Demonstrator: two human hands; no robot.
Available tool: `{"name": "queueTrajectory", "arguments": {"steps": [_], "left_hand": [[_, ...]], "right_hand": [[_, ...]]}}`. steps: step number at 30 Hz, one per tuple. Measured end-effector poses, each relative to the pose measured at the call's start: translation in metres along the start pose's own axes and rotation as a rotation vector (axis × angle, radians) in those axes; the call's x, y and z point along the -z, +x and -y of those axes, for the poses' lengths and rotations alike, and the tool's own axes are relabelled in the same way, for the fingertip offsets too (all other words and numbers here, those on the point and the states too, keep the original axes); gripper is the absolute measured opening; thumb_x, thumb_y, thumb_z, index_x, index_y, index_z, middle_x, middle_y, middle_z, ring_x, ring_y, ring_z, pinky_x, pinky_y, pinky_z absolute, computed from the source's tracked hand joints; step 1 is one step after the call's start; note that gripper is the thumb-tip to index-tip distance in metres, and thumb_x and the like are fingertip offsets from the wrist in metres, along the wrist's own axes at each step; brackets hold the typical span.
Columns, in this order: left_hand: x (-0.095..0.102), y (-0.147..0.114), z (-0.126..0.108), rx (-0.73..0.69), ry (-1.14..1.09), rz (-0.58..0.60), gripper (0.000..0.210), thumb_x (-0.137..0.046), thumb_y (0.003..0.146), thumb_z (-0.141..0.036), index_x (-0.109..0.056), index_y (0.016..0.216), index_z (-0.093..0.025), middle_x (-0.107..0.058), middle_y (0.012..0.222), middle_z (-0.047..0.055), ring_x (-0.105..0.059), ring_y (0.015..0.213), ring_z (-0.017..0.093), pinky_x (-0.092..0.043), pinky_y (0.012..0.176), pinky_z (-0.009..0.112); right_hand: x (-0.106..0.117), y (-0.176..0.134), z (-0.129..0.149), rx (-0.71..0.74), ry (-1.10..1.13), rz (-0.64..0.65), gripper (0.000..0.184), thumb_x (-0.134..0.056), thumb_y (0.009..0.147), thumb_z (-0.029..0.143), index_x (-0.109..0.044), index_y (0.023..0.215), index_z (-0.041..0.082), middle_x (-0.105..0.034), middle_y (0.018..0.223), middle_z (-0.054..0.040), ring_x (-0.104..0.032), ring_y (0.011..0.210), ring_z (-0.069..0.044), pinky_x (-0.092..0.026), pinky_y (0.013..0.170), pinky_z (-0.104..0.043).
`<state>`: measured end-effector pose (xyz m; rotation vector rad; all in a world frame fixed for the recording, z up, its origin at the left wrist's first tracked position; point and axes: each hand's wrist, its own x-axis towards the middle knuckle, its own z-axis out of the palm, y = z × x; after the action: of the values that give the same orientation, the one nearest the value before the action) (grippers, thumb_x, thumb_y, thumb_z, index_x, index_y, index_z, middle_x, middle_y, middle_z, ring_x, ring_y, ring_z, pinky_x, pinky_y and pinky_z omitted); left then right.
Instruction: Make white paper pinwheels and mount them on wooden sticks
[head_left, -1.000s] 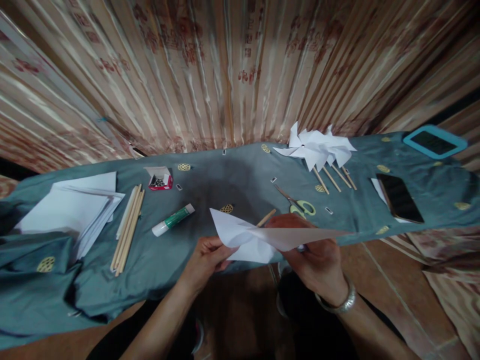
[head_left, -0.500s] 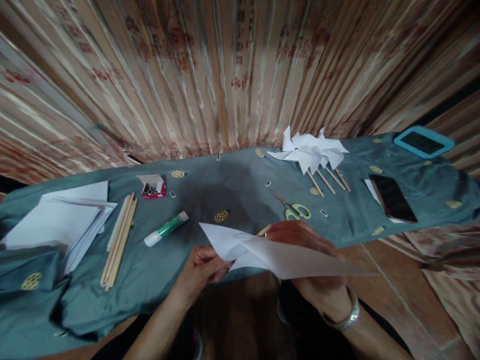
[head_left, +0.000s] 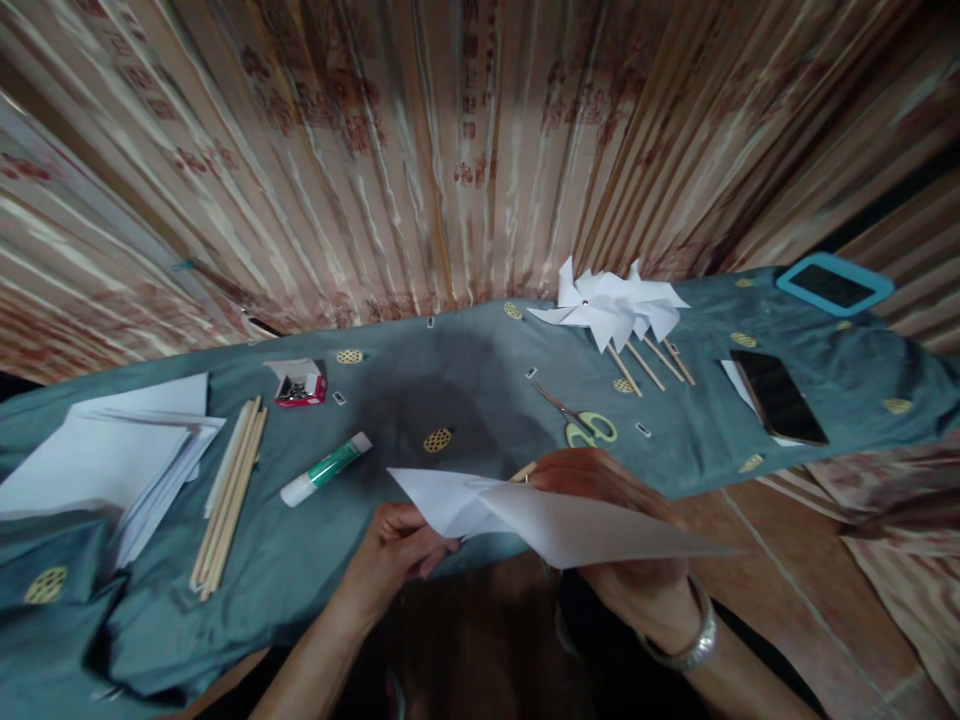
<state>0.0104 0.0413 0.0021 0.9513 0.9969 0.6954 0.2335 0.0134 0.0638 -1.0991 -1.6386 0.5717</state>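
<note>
Over the table's front edge, a white paper pinwheel (head_left: 559,520) is held between my two hands. My left hand (head_left: 405,550) is closed, pinching its left side between thumb and fingers. Behind the paper, my right hand (head_left: 607,480) is curled, its fingers partly hidden. The tip of a wooden stick (head_left: 523,472) pokes out beside the right fingers, above the paper. Just beyond that hand lie scissors (head_left: 589,428) with light green handles. Left of the pinwheel rests a glue stick (head_left: 328,468) with a green label.
Several pinwheels on sticks (head_left: 619,305) lie at the back right. A phone (head_left: 780,395) on paper and a blue-framed digital clock (head_left: 834,284) are farther right. At left are white paper sheets (head_left: 97,450), wooden sticks (head_left: 231,500) and a red box of pins (head_left: 300,385).
The view has shifted slightly, so the table things sit a little further left and lower. Both hands keep hold of the pinwheel in nearly the same pose.
</note>
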Motion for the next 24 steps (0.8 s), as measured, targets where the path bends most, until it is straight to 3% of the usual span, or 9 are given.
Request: {"name": "queueTrajectory", "arguments": {"steps": [9,16,20,24], "left_hand": [[0.003,0.0,0.0,-0.071,0.071,0.004,0.046,-0.071,0.068,-0.058,-0.068,0.053,-0.015,-0.043,0.041,-0.001,-0.028,0.042,0.008,-0.021,0.047,0.026],[-0.006,-0.002,-0.016,-0.089,0.07,0.004,0.041,-0.072,0.068,-0.055,-0.07,0.056,-0.016,-0.04,0.039,-0.003,-0.03,0.042,0.008,-0.022,0.045,0.024],[-0.008,-0.003,-0.018,-0.045,0.07,0.014,0.045,-0.067,0.073,-0.056,-0.071,0.06,-0.014,-0.042,0.046,-0.002,-0.03,0.044,0.007,-0.019,0.044,0.023],[-0.009,-0.004,-0.017,0.056,0.012,0.024,0.05,-0.06,0.076,-0.06,-0.073,0.072,-0.012,-0.041,0.05,-0.003,-0.029,0.044,0.007,-0.016,0.044,0.023]], "right_hand": [[-0.002,0.007,0.004,-0.153,0.115,-0.028,0.018,-0.063,0.079,0.012,-0.074,0.087,0.025,-0.076,0.088,-0.004,-0.071,0.081,-0.021,-0.057,0.072,-0.032],[-0.006,0.01,-0.004,-0.533,0.297,-0.061,0.01,-0.077,0.072,0.03,-0.076,0.078,0.022,-0.072,0.065,-0.0001,-0.058,0.051,-0.012,-0.046,0.046,-0.021],[-0.007,0.011,-0.016,-0.706,0.45,-0.044,0.025,-0.079,0.07,0.04,-0.075,0.084,0.02,-0.072,0.07,-0.0017,-0.059,0.054,-0.012,-0.046,0.049,-0.022],[-0.005,0.014,-0.023,-0.814,0.561,-0.059,0.028,-0.083,0.065,0.039,-0.074,0.081,0.018,-0.072,0.069,-0.0014,-0.061,0.055,-0.013,-0.048,0.051,-0.023]]}}
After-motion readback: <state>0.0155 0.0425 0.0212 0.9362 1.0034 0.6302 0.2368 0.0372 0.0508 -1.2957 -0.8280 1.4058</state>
